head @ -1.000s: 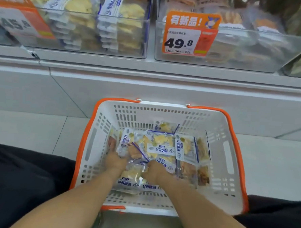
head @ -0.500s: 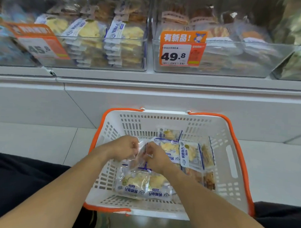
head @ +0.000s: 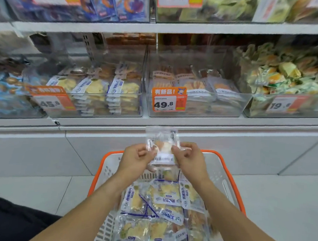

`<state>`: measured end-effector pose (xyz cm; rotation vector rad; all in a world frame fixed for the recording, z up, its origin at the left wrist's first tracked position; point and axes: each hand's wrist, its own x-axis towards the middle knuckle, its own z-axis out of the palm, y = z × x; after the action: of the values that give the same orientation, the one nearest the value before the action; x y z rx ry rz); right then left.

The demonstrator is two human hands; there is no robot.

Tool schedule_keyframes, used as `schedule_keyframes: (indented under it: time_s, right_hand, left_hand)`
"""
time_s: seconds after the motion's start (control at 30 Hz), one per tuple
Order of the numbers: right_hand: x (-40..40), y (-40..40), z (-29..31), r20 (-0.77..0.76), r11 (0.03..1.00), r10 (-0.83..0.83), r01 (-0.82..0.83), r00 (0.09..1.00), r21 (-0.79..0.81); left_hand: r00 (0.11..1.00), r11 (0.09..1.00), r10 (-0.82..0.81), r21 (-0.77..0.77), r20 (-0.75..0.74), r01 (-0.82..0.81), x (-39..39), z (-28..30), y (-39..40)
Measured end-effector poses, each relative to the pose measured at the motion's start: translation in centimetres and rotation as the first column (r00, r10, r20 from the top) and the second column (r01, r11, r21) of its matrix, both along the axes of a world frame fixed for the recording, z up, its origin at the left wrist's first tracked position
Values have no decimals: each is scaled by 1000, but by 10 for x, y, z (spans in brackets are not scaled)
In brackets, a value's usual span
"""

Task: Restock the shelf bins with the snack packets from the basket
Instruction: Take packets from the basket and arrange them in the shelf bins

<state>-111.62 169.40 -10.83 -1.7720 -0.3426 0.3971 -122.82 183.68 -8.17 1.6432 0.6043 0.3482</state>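
A clear snack packet (head: pixel 162 145) with a pale orange filling is held upright above the basket, just below the shelf edge. My left hand (head: pixel 136 160) pinches its left side and my right hand (head: pixel 190 160) pinches its right side. Under my hands stands the white basket (head: pixel 223 180) with an orange rim, holding several blue-and-white packets of yellow snacks (head: pixel 160 209). Straight ahead on the shelf are two clear bins: the left bin (head: pixel 99 111) with matching yellow packets and a 45.8 tag, the right bin (head: pixel 229 108) with orange-brown packets and a 49.8 tag.
A further bin (head: pixel 287 81) of green and yellow wrapped snacks sits at the right with a 19 tag. An upper shelf (head: pixel 160 27) carries more bins. The white shelf base (head: pixel 41 150) and pale floor tiles (head: pixel 29 188) surround the basket. Dark clothing fills the bottom left.
Both hands rose out of the basket with one packet between them, up toward the shelf edge. The view tilted upward, showing more shelves.
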Motion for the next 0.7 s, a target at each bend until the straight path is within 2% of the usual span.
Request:
schedule_keyframes:
  time_s: [0.07,0.13,0.27,0.3,0.4,0.43,0.47,0.53,0.57,0.6,0.63,0.7]
  right_hand:
    - [-4,-5,21,133,995,-94,91,987,30]
    - [-3,-10,44,193,994,-91,79,977,72]
    - [10,-29,91,83,967,-14,-7,996,253]
    - [15,-34,101,104,958,14,-44,994,284]
    - [37,-46,134,286,967,-9,-65,958,246]
    - [49,-48,142,343,977,-42,-32,938,209]
    - [61,-51,151,390,985,-67,-2,918,175]
    - [93,-53,163,438,992,-103,59,893,113]
    - [110,-52,166,442,991,-134,114,887,72]
    - [127,-50,169,450,986,-156,163,879,24]
    - [147,-47,170,455,977,-169,208,874,-37]
    - [179,-36,172,450,960,-172,252,876,-122]
  left_hand:
    - [997,1000,2,28,74,-4,15,18,-9]
    - [990,997,-27,70,140,17,29,42,-17]
    - [964,979,-136,179,227,96,52,84,-21]
    - [955,969,-158,226,249,102,59,93,-21]
    - [939,903,-218,421,266,91,83,116,-16]
    - [948,841,-221,538,229,66,92,122,-11]
    - [962,734,-202,679,183,25,101,125,-2]
    - [988,423,-110,905,104,-49,112,127,19]
    - [995,278,-65,959,70,-49,116,124,30]
    - [999,176,-32,984,35,-29,118,121,39]
    - [1000,126,-7,992,3,-2,120,118,47]
    - [998,118,26,992,-53,49,122,111,59]
